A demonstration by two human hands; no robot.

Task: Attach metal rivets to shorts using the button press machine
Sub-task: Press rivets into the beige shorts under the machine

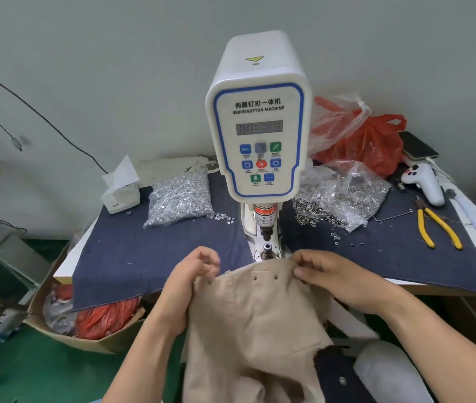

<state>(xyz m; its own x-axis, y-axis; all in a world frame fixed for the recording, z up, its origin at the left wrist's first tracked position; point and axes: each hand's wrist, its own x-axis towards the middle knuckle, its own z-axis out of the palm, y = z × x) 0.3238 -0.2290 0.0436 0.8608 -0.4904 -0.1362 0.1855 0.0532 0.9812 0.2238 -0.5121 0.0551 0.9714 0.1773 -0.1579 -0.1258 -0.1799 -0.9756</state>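
Got the tan shorts held up right in front of the button press machine, top edge just short of the lower die, the rest hanging down off the table edge toward me. Two rivets already sit in the band near the top. My left hand is curled tight, fingers bunched around the left corner of the fabric. My right hand pinches the right side of the edge between thumb and fingertips, the other fingers loosely bent. Both forearms come up from below, wrists angled inward. On the dark blue table cover: bag of rivets on the left, open bag of eyelets on the right, yellow pliers further right.
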